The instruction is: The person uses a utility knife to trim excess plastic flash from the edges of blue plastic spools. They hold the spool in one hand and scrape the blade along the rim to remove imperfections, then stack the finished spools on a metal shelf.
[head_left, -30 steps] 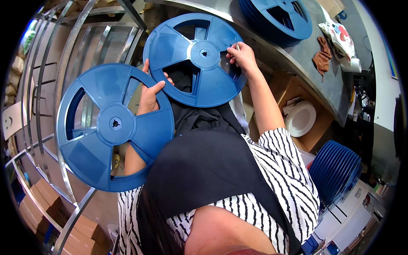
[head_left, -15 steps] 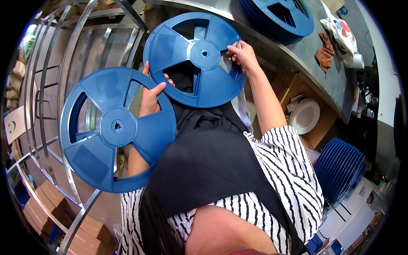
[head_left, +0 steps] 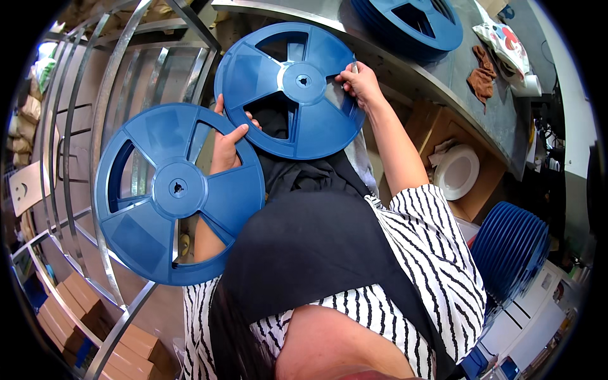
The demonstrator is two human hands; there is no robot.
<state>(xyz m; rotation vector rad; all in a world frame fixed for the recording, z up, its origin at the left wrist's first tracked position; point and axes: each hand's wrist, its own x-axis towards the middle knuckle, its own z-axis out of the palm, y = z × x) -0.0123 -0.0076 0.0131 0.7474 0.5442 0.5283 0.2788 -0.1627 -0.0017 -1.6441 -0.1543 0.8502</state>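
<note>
L forearm [head_left: 208,242] partly behind L reel [head_left: 179,187]

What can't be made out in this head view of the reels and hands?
Head view:
Small pale thing in the right hand: mostly covered by that hand; kind unclear.
Left forearm: partly behind the lower blue reel.
Upper blue reel: its underside faces away.
Blue reel stack: cut off by the top edge.
</note>
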